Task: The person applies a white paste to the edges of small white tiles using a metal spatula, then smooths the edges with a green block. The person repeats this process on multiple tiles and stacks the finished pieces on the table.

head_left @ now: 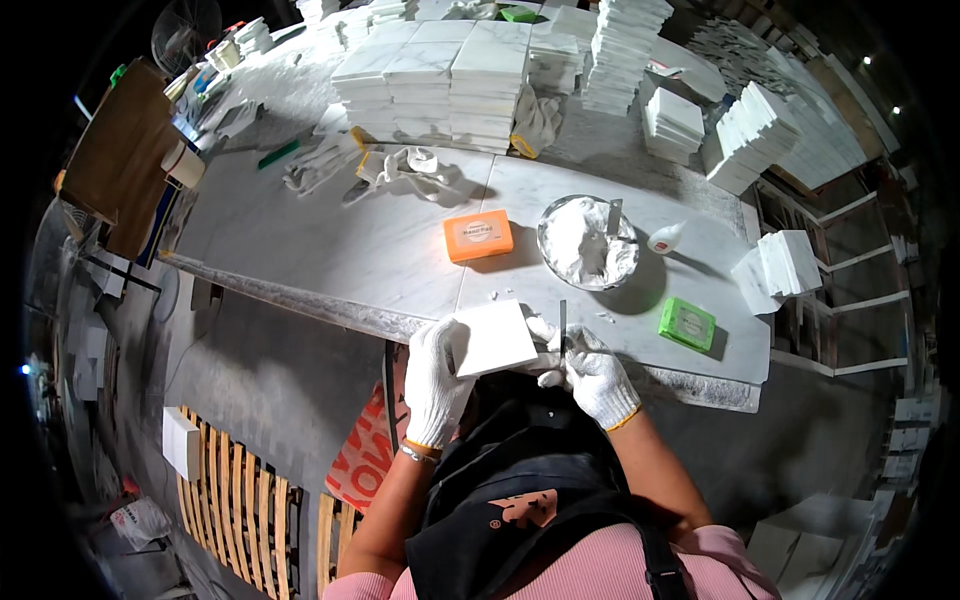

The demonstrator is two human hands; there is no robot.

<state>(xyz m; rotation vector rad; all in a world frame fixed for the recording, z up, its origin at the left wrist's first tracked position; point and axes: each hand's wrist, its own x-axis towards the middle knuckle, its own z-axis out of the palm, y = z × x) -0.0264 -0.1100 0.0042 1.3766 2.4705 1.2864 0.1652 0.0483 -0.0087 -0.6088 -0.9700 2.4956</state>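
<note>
A square white tile (pixel 495 338) is gripped at its left edge by my gloved left hand (pixel 434 388), in front of the bench's near edge. My right hand (pixel 597 380), in a white knit glove too, is closed on a thin dark flat blade (pixel 563 325) that points up and away from me. Some white lumps show by its fingers, beside the tile's right edge; I cannot make out what they are. Beyond my hands stands a round metal bowl (pixel 544 257) heaped with white paste (pixel 583 243). A small flat scraper (pixel 615 217) sticks out of the paste.
On the marble-topped bench (pixel 340 240) lie an orange block (pixel 478 236), a green block (pixel 687 324), a small white bottle (pixel 665 238) and loose gloves (pixel 405 170). Tile stacks (pixel 430 80) rise behind. A wooden pallet (pixel 235 490) rests on the floor at left.
</note>
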